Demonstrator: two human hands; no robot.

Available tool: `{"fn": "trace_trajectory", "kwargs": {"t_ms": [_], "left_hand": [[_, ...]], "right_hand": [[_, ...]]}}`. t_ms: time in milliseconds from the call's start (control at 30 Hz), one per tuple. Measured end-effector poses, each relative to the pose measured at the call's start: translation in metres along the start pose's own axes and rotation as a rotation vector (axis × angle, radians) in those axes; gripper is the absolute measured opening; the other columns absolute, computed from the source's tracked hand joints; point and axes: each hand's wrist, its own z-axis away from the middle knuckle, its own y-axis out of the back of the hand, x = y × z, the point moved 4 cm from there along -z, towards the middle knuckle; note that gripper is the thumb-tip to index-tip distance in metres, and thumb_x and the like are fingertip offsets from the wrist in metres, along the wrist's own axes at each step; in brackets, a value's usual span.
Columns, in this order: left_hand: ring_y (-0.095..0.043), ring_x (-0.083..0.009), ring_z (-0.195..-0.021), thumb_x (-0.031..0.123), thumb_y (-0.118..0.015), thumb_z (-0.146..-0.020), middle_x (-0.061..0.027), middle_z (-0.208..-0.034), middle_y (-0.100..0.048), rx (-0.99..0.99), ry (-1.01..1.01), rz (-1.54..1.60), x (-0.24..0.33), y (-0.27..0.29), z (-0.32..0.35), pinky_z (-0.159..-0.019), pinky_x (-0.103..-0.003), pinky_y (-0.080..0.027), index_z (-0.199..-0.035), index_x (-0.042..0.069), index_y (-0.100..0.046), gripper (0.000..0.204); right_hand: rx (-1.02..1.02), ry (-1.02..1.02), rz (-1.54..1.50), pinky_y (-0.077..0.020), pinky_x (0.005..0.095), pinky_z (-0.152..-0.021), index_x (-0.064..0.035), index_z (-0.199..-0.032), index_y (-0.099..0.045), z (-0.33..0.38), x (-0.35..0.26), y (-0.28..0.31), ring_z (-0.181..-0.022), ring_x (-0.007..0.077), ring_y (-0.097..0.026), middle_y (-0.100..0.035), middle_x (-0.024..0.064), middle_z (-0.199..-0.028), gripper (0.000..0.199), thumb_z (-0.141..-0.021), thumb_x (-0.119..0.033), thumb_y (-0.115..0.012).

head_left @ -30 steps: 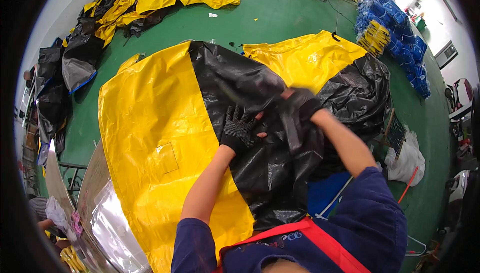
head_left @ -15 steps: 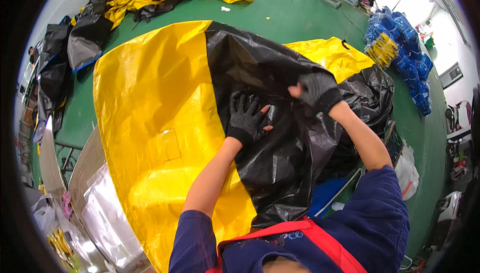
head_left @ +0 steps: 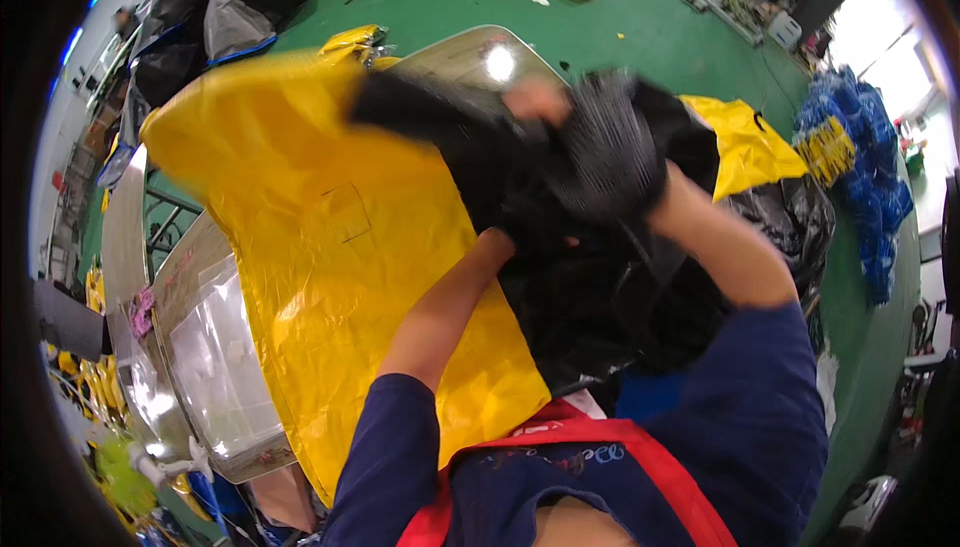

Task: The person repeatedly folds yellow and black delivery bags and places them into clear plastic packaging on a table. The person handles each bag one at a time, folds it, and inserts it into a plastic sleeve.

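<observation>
A large yellow and black tarpaulin sheet (head_left: 370,317) lies over a table in front of me, its far edge lifted and blurred by motion. My right hand (head_left: 610,152), in a dark grey knit glove, is raised above the black part. Its fingers are closed round a fold of the black material. Lower down, my left hand (head_left: 530,217), in a black glove, is over the black part near the yellow seam. Dark material and my right hand hide most of its fingers. A square patch outline (head_left: 345,213) shows on the yellow part.
The table's rounded far corner (head_left: 470,47) shows beyond the sheet. Clear plastic sheets (head_left: 230,347) lie at the left. More yellow and black tarpaulin (head_left: 755,147) is at the right, near a blue bundled pile (head_left: 860,167). Dark covers (head_left: 240,12) lie at the far left.
My right hand has pulled the sheet's far edge up and leftward, uncovering the table's far corner. My left hand remains low by the seam, now mostly hidden. The view has shifted.
</observation>
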Motion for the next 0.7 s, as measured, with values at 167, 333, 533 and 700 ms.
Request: {"fn": "trace_trajectory", "kwargs": {"t_ms": [167, 333, 533, 700], "left_hand": [[-0.032, -0.0311, -0.135, 0.046, -0.053, -0.089, -0.0132, -0.146, -0.037, -0.048, 0.061, -0.053, -0.03, 0.064, 0.048, -0.111, -0.042, -0.023, -0.141, 0.012, -0.039, 0.064], [-0.035, -0.0296, -0.133, 0.039, -0.051, -0.092, -0.0145, -0.143, -0.04, -0.064, 0.42, -0.168, -0.066, 0.165, 0.192, -0.109, -0.039, -0.026, -0.141, 0.009, -0.039, 0.058], [-0.039, -0.0278, -0.131, 0.031, -0.048, -0.095, -0.016, -0.14, -0.044, -0.04, 1.038, -0.256, -0.084, 0.303, 0.424, -0.108, -0.035, -0.029, -0.14, 0.006, -0.039, 0.052], [-0.043, -0.0263, -0.129, 0.024, -0.045, -0.098, -0.0172, -0.137, -0.048, -0.079, 1.617, -0.25, -0.066, 0.392, 0.554, -0.106, -0.032, -0.031, -0.14, 0.004, -0.039, 0.047]], "right_hand": [[-0.692, -0.233, -0.291, -0.0491, 0.0436, -0.065, -0.0162, -0.132, -0.051, 0.217, -0.044, -0.003, -0.079, 0.0349, -0.062, -0.062, 0.014, -0.089, 0.06, -0.073, -0.011, -0.061], [-0.562, -0.397, -0.209, -0.0502, 0.042, -0.068, -0.0166, -0.103, -0.067, 0.266, -0.034, 0.01, -0.084, 0.0333, -0.061, -0.063, 0.0111, -0.091, 0.027, -0.077, -0.013, -0.06], [-0.735, -0.546, -0.02, -0.0478, 0.0443, -0.084, -0.0147, -0.11, -0.064, 0.278, -0.048, -0.023, -0.097, 0.0357, -0.059, -0.061, 0.0153, -0.109, 0.035, -0.075, -0.016, -0.062], [-1.258, -0.381, -0.214, -0.0446, 0.0466, -0.094, -0.0095, -0.128, -0.053, 0.199, -0.056, 0.013, -0.111, 0.0376, -0.054, -0.054, 0.0195, -0.125, 0.063, -0.073, -0.033, -0.073]]}}
